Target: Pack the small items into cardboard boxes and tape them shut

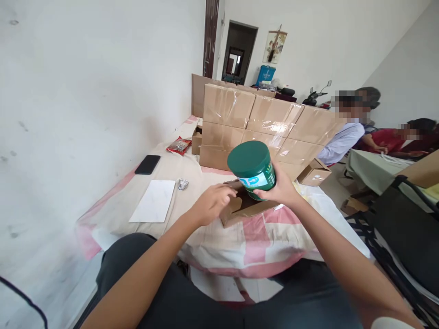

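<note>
My right hand (281, 187) is wrapped round a green plastic canister (250, 160) with a green lid and a label. The canister is tilted over a small open cardboard box (248, 211), and its lower end is at the box's opening. At the left side of the box is my left hand (214, 203), its fingers bent over the edge by a flap. The box stands on a cream and pink cloth (206, 242) covering the table.
Taped cartons (270, 114) form a wall behind the box. Left on the cloth lie white paper (153, 201), a black phone (147, 164), a crumpled wrapper (183, 184) and a red packet (179, 145). A small carton (314, 172) stands right. Two people sit beyond; a black chair (404, 233) stands right.
</note>
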Motion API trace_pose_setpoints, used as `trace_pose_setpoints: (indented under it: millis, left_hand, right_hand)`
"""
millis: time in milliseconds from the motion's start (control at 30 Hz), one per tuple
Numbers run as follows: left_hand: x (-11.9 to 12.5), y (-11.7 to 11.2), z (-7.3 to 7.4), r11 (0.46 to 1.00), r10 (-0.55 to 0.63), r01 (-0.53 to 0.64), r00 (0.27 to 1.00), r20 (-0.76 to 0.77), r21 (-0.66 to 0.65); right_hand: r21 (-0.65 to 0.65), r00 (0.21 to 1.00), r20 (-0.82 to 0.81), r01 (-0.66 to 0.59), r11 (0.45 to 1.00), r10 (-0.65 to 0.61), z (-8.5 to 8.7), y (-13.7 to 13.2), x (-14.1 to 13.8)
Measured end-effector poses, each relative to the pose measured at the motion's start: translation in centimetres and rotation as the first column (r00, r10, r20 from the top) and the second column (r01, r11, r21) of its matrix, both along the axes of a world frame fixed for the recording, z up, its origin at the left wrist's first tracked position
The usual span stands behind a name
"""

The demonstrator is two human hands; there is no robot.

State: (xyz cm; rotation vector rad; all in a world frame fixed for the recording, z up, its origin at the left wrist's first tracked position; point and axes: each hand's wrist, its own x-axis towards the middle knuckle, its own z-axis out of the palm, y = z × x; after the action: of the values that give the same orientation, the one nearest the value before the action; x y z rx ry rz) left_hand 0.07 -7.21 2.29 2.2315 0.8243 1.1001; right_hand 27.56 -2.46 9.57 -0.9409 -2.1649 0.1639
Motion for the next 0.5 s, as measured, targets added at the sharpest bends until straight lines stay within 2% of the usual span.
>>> trace_pose_setpoints:
  millis: [100, 200, 367, 500]
  left_hand:
    - [1.9, 0.4, -1.7, 0.995, -0.046, 0.062, 0.981, -0.19, 0.076]
    - [2.7, 0.8, -2.6, 0.987, -0.02, 0.071, 0.943, -0.333, 0.142]
    - [2.3, 1.3, -2.7, 0.972, 0.098, 0.016, 0.879, -0.467, 0.234]
    - [2.0, 1.7, -2.5, 0.963, 0.138, 0.006, 0.847, -0.513, 0.268]
  right_hand:
    - [-0.112, 0.994, 0.072, -0.071, 0.991, 0.08, -0.8, 0.7, 1.9]
    - [-0.21, 0.974, 0.184, -0.093, 0.973, 0.133, -1.1, 1.4, 3.2]
    - [-0.271, 0.895, 0.393, -0.105, 0.957, 0.21, -1.1, 2.6, 3.7]
    - [-0.264, 0.861, 0.46, -0.103, 0.959, 0.219, -1.9, 3.7, 3.9]
